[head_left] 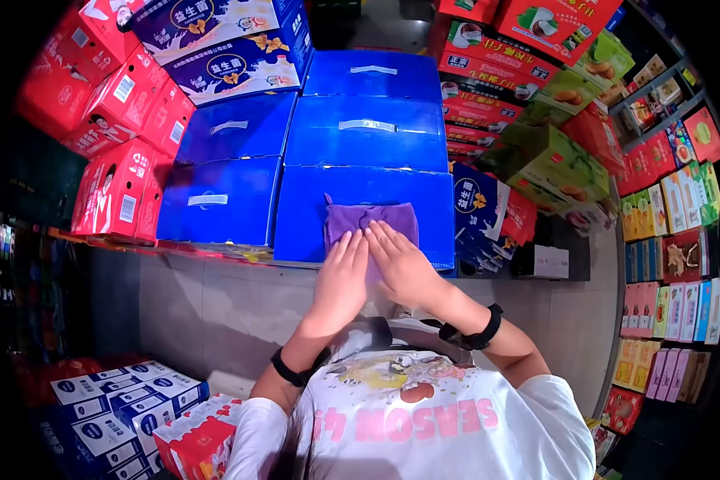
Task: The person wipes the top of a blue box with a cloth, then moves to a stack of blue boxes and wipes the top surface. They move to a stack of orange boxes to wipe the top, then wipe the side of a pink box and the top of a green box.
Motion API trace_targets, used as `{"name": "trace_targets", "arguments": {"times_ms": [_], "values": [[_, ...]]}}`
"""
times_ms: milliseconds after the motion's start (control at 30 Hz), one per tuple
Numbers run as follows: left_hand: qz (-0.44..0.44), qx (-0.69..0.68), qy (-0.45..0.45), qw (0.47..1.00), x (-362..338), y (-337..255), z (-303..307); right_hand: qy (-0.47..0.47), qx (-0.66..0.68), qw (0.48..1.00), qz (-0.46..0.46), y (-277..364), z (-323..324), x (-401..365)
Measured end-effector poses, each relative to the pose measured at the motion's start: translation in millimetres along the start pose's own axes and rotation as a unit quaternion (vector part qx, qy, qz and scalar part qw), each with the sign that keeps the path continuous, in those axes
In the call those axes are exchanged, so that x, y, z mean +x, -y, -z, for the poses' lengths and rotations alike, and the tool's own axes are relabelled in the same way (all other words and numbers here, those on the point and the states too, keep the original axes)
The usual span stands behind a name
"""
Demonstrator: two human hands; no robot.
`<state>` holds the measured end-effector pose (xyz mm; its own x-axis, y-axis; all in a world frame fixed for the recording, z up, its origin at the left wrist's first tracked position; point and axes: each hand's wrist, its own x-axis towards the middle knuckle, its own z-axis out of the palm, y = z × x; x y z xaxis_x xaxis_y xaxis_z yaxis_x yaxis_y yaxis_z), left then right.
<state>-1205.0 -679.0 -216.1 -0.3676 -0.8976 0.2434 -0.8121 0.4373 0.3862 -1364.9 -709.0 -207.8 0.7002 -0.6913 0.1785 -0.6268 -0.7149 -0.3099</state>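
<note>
A folded purple cloth (394, 213) lies on the top of the nearest blue carton (306, 212), close to its front edge. My left hand (342, 276) rests flat on the cloth's lower left part, fingers stretched forward. Beside it, my right hand (403, 266) presses flat on the cloth with its fingers extended. The two hands nearly meet at the index fingers. Part of the cloth is hidden under them. The carton's handle does not show; the cloth and hands cover the middle of its top.
More blue cartons with white handles (367, 126) adjoin behind and to the left. Red boxes (120, 192) are stacked at left, printed blue boxes (224, 68) behind them. Green boxes (560, 164) stand at right, near shelves of packaged goods (680, 248). Grey floor (208, 300) lies below.
</note>
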Motion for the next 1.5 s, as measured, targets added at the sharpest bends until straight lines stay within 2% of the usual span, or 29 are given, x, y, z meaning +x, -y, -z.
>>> {"name": "trace_targets", "arguments": {"times_ms": [200, 300, 367, 433, 533, 567, 667, 800, 1000, 1167, 1300, 1367, 1500], "values": [[0.014, -0.006, 0.007, 1.000, 19.0, 10.4, 0.2, -0.019, 0.023, 0.999, -0.030, -10.1, -11.1, 13.0], [0.011, 0.010, -0.019, 1.000, 13.2, 11.2, -8.1, -0.028, -0.020, 0.999, -0.037, -5.9, -16.3, 11.6], [0.018, -0.029, -0.028, 0.999, 11.7, 13.1, -7.9, -0.055, -0.033, 0.997, -0.042, -3.6, -19.1, 12.4], [0.019, -0.058, -0.042, 0.997, 13.2, 14.4, -5.5, -0.071, 0.016, 0.995, -0.063, 0.0, -15.5, 15.4], [0.010, -0.039, -0.051, 0.998, 14.1, 7.0, 3.4, -0.061, 0.027, 0.996, -0.057, -1.8, -10.5, 12.9], [0.000, -0.024, -0.056, 0.998, 11.7, 5.9, 3.0, -0.066, -0.014, 0.997, -0.030, -1.7, -7.7, 10.0], [0.001, -0.035, -0.017, 0.999, 0.3, -8.9, 15.9, -0.050, 0.017, 0.999, 0.001, 6.5, 2.9, -3.0], [0.010, -0.017, 0.011, 1.000, -18.8, -18.0, 15.3, -0.029, 0.033, 0.999, -0.005, 18.6, 4.3, -18.6], [0.025, -0.042, -0.021, 0.999, -6.3, -10.4, 14.4, 0.006, 0.029, 0.999, -0.014, 10.1, 1.0, -2.0], [0.048, -0.039, -0.058, 0.996, 22.8, 12.2, 7.0, -0.014, 0.025, 0.999, -0.044, -7.7, -10.7, 30.3], [0.039, -0.060, -0.056, 0.996, 23.4, 12.9, 9.3, -0.044, -0.030, 0.998, -0.045, -4.7, -27.0, 25.6], [0.040, -0.021, -0.078, 0.996, 18.9, 9.5, 4.2, -0.047, -0.035, 0.997, -0.043, -2.5, -26.2, 22.7], [0.011, 0.001, -0.061, 0.998, 13.3, 7.1, 7.8, -0.059, 0.041, 0.997, -0.040, -2.5, -11.7, 16.1]]}}
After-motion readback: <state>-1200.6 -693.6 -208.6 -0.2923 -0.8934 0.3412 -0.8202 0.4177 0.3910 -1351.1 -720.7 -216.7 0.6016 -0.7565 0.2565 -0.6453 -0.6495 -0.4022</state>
